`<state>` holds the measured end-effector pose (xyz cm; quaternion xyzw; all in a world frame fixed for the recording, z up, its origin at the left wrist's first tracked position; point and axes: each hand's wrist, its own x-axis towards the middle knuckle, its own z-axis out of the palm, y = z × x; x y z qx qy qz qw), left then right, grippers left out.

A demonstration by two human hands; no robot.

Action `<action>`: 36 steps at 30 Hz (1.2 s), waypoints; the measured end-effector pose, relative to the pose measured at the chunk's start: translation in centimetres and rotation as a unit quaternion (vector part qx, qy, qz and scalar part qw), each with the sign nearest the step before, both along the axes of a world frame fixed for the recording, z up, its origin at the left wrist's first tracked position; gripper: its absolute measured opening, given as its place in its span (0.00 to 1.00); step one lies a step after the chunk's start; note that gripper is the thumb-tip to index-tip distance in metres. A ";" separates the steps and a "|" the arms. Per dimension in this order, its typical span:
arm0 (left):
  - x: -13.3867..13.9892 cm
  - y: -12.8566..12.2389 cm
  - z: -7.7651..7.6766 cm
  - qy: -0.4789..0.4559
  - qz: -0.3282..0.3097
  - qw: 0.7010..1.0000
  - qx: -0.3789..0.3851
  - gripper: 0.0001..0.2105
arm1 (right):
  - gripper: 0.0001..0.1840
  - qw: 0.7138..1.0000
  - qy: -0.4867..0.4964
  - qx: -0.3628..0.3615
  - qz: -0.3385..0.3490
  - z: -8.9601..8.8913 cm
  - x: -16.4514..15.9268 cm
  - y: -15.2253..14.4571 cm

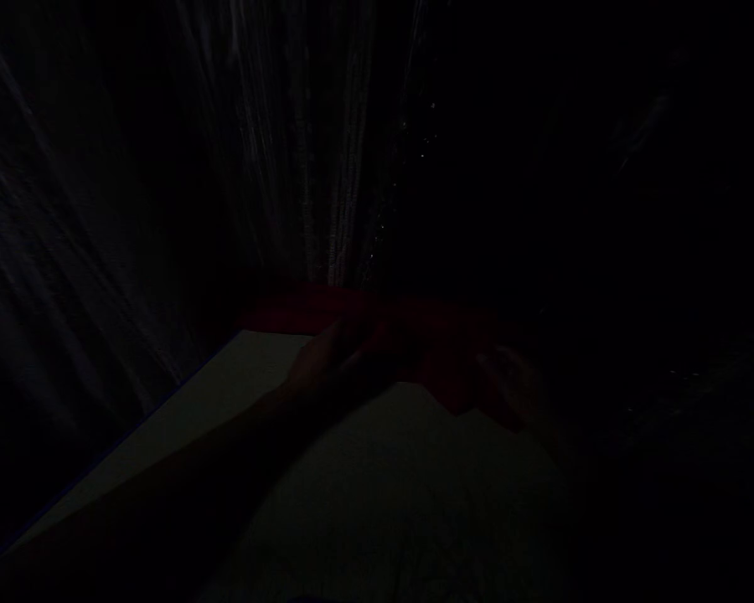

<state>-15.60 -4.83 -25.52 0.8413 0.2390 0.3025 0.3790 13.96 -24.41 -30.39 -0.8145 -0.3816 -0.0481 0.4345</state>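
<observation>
The picture is very dark. A length of red cloth (289, 316) lies across the far end of a pale flat surface (327, 469), with folds and a pointed corner dropping toward me. My left hand (320, 356) comes in from the lower left and rests on the cloth near its middle. Shadow hides most of its fingers, so its grip cannot be made out. At the cloth's right end, my right hand (515, 377) has its fingers curled at the fabric and appears to grip it.
Behind the surface and to its left hang dim, streaked folds like a curtain (345, 167). A thin blue edge (119, 440) runs along the surface's left side. Small bright specks show in the dark beyond. The right side is almost black.
</observation>
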 end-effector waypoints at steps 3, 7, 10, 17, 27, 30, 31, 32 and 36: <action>0.5 -0.6 -0.3 0.031 0.017 0.984 0.172 0.35 | 0.29 0.997 0.010 -0.032 0.064 -0.3 -2.7 1.0; 1.1 -0.6 -0.3 0.063 0.006 0.948 0.313 0.33 | 0.29 0.993 0.014 -0.056 0.101 0.1 -5.3 1.4; 1.2 -0.7 -0.2 0.077 0.024 0.946 0.314 0.35 | 0.30 0.993 0.016 -0.060 0.097 0.1 -5.8 1.3; 0.8 -2.0 -0.1 0.108 0.034 0.962 0.247 0.29 | 0.28 0.993 0.010 -0.050 0.105 0.2 -6.1 1.3; 0.7 -0.5 -1.1 0.106 -0.011 0.963 0.249 0.30 | 0.24 0.984 -0.088 0.038 0.153 -1.2 -5.0 1.6; 1.2 -0.4 -0.9 0.112 0.013 0.941 0.320 0.35 | 0.23 0.985 -0.108 0.033 0.132 -0.5 -5.5 1.6; 1.3 -0.6 -0.7 0.111 -0.001 0.931 0.349 0.35 | 0.22 0.984 -0.135 0.037 0.114 -0.2 -5.7 1.5; 1.4 -1.1 -0.4 0.099 -0.029 0.922 0.373 0.35 | 0.22 0.980 -0.168 0.049 0.094 0.3 -6.1 1.5; 1.4 -4.3 0.4 -0.020 -0.187 0.926 0.328 0.34 | 0.12 0.947 -0.279 0.099 0.126 2.2 -8.2 1.2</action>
